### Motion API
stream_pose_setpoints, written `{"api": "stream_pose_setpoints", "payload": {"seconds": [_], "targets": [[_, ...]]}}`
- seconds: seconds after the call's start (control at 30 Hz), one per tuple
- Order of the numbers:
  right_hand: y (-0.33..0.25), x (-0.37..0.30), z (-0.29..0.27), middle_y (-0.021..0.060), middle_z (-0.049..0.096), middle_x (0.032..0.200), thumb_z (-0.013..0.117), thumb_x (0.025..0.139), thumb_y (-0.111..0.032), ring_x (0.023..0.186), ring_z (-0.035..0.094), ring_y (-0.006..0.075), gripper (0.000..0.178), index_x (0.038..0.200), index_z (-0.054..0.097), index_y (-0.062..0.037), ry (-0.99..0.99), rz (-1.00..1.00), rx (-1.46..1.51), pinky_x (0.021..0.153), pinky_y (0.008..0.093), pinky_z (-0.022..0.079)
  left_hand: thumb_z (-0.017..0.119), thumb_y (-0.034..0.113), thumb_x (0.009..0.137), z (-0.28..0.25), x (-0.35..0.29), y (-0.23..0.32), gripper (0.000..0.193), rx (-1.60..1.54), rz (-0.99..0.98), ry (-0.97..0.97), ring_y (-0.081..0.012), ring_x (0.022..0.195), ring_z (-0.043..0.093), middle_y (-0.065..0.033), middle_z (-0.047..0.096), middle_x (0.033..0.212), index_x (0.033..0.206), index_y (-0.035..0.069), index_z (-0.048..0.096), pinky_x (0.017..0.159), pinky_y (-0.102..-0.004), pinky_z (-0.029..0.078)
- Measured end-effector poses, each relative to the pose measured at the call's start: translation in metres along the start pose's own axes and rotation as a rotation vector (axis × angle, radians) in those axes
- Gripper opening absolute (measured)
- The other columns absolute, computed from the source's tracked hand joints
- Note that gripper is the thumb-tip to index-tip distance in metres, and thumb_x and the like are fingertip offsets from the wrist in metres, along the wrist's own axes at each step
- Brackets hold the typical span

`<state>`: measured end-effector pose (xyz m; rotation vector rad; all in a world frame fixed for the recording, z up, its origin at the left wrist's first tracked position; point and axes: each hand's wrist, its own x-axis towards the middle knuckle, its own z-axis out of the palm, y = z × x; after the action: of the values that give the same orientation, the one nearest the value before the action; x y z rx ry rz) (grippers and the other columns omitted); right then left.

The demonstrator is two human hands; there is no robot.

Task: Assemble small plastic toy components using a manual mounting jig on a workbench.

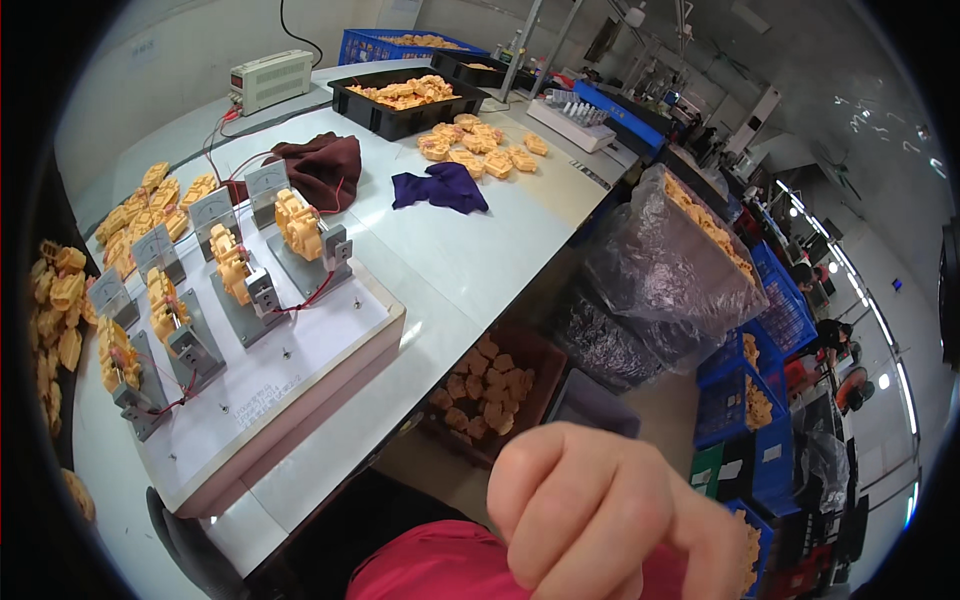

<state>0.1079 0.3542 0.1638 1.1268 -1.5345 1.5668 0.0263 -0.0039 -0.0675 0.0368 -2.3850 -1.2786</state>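
Note:
My right hand [600, 505] is raised close in front at the lower right, away from the table. Its fingers are curled into a fist, and whatever may be inside is hidden. My left hand is out of view. On the table's left part stands a white test board [290, 375] with several grey metal stands in a row. Each stand carries a yellow plastic gearbox-like part [298, 222], with a small panel meter [268, 180] behind it. Red wires [318, 292] run between the stands.
Loose yellow parts [150, 205] lie behind the board, others [480, 145] farther back. A purple cloth [440, 188], brown cloth [322, 165], black bin [400, 115] and power supply [272, 80] share the table. A reddish bin [540, 385] and plastic-lined box [665, 250] stand beyond its right edge.

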Motion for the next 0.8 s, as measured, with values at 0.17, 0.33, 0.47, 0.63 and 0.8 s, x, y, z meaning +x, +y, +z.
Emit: {"api": "stream_pose_setpoints", "payload": {"seconds": [0.17,0.33,0.47,0.63,0.8], "targets": [[-0.003,0.002,0.004,0.0044,0.061,0.089,0.065,0.088,-0.001,0.058,0.050,0.0099,0.038,0.108,0.068,-0.0333,-0.177,0.031,-0.015,0.056,0.0257,0.032,0.043,0.006,0.101,0.006,0.002,-0.003,0.042,-0.480,-0.232,0.074,-0.0302,0.134,0.042,-0.0183,0.039,0.148,0.141,-0.007,0.039,0.111,-0.0348,0.033],[-0.015,-0.005,0.010,0.0017,0.059,0.081,0.063,0.088,-0.001,0.051,0.046,0.0097,0.034,0.105,0.069,-0.0302,-0.079,0.027,-0.028,0.056,0.0269,0.032,0.043,0.007,0.101,0.007,0.002,0.002,0.042,-0.650,-0.343,0.107,-0.0284,0.134,0.041,-0.0171,0.040,0.148,0.140,-0.007,0.040,0.111,-0.0347,0.033],[-0.010,0.003,0.017,0.0010,0.059,0.080,0.063,0.089,-0.002,0.050,0.044,0.0089,0.031,0.104,0.070,-0.0288,-0.008,-0.021,-0.010,0.055,0.0265,0.031,0.043,0.008,0.101,0.005,0.002,0.008,0.043,-0.670,-0.349,0.130,-0.0277,0.135,0.041,-0.0165,0.040,0.148,0.141,-0.007,0.039,0.111,-0.0344,0.032],[-0.012,-0.005,0.009,0.0008,0.059,0.080,0.063,0.090,-0.002,0.050,0.044,0.0089,0.030,0.104,0.071,-0.0279,-0.108,0.020,0.027,0.054,0.0264,0.031,0.043,0.010,0.101,0.008,0.003,0.006,0.043,-0.688,-0.368,0.128,-0.0278,0.135,0.040,-0.0167,0.040,0.148,0.141,-0.007,0.039,0.111,-0.0345,0.032],[-0.008,0.006,0.008,0.0006,0.060,0.081,0.063,0.090,-0.003,0.050,0.044,0.0084,0.029,0.105,0.072,-0.0270,-0.119,0.043,0.124,0.053,0.0259,0.030,0.043,0.010,0.101,0.005,0.001,0.006,0.043,-0.607,-0.332,0.109,-0.0279,0.135,0.040,-0.0165,0.040,0.148,0.141,-0.007,0.039,0.112,-0.0344,0.031]]}}
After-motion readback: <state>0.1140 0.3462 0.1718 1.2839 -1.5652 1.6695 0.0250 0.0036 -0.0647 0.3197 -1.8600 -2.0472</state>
